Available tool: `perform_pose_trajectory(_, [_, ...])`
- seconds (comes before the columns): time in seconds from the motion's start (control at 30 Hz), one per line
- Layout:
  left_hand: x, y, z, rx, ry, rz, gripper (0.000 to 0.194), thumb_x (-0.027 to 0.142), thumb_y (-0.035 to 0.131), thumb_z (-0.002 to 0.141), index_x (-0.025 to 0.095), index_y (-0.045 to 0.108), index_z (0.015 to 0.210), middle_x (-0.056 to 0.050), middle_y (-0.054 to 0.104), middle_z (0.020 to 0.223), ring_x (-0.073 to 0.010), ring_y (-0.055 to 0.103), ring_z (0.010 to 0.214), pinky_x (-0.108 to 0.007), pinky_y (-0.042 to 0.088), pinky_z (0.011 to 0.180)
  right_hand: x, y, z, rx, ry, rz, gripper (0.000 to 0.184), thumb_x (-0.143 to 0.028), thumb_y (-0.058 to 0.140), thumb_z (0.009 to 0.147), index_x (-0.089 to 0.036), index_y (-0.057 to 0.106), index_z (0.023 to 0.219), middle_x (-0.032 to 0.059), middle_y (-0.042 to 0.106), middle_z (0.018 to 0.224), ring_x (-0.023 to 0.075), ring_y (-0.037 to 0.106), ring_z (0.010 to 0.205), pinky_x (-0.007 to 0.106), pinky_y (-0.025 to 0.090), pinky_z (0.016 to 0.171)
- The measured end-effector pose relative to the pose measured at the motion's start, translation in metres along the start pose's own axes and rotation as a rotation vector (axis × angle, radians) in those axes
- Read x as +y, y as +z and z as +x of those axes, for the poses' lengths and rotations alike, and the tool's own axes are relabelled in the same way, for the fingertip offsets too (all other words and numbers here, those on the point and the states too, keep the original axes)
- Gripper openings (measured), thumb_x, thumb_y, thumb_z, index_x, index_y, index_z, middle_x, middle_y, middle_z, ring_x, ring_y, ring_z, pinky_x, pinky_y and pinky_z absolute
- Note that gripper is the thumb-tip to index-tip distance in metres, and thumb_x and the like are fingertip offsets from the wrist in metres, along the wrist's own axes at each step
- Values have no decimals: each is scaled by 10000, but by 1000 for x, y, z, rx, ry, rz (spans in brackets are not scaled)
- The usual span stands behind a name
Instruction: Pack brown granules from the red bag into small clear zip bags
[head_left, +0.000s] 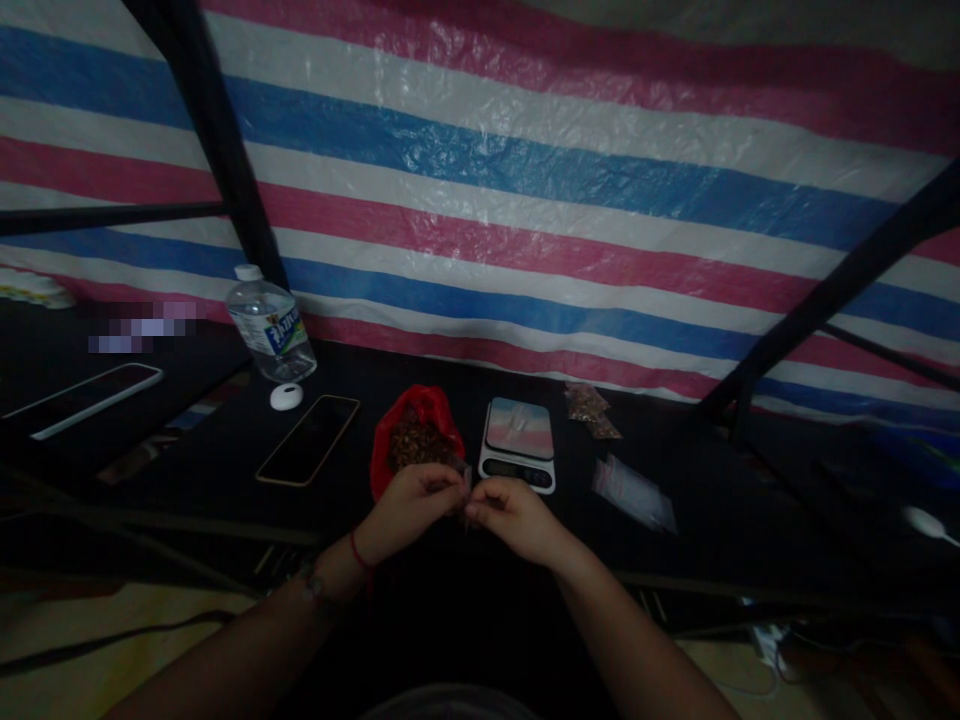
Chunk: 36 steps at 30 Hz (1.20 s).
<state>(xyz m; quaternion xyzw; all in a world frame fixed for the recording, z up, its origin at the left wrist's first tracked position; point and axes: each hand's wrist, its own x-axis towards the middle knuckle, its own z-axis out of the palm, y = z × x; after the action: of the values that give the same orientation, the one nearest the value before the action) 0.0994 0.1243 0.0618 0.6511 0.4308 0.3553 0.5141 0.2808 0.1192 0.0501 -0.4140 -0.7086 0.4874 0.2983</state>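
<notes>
My left hand (420, 503) and my right hand (517, 515) meet at the table's front edge, fingers pinched together. Between them is a small clear plastic bag (466, 470), dim and partly covered by the fingers; its contents cannot be made out. Just behind my left hand a red plastic bag (381, 455) lies open, with brown dried bits (417, 442) inside. Beyond my right hand sits a white kitchen scale (486, 468), a clear item (519, 420) resting on its reflective plate. To its right are filled small bags (586, 402) and a stack of clear zip bags (634, 492).
On the left are a dark phone (309, 440), a white round case (286, 397), a clear plastic bottle (268, 325) and another phone (94, 398). Black frame bars (817, 300) stand at both sides before a striped sheet (525, 180). A white spoon (928, 522) lies far right.
</notes>
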Motion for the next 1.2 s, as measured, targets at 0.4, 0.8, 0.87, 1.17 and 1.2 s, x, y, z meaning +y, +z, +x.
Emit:
perform_pose_trajectory(0.4, [-4,5,2,18,7,20,254,369,601,760,129,625,681,-17,628,668,-123,564,642,-217,438,602,3,3,1,78,-57,-97,168,-189,528,780,-170,554,615,-33,504,603,94,448,583,200,342,556])
perform_pose_trajectory(0.8, [-2,7,-2,-15,64,245,197,234,503,804,150,654,710,-7,659,689,-129,599,666,-205,437,623,-2,6,1,179,-41,-210,194,-143,488,739,-180,531,554,-30,524,545,95,463,524,203,318,516])
perform_pose_trajectory(0.87, [-1,8,-3,-26,96,337,215,218,485,799,148,623,651,6,617,630,-115,561,608,-195,397,571,-4,9,-1,216,-40,-290,189,-142,495,724,-183,513,540,-28,522,541,94,456,516,209,298,510])
perform_pose_trajectory(1.17, [10,-10,-6,79,132,552,231,243,490,781,155,622,613,0,588,579,-115,515,555,-210,348,534,-14,10,1,499,-62,-557,200,-138,531,666,-203,429,507,-21,468,523,113,417,513,253,265,524])
perform_pose_trajectory(1.2, [11,-14,-6,96,141,547,228,243,490,779,156,628,619,-3,598,592,-118,521,569,-211,359,547,-15,8,4,480,-100,-519,202,-133,522,672,-205,428,508,-22,470,525,116,426,517,251,284,529])
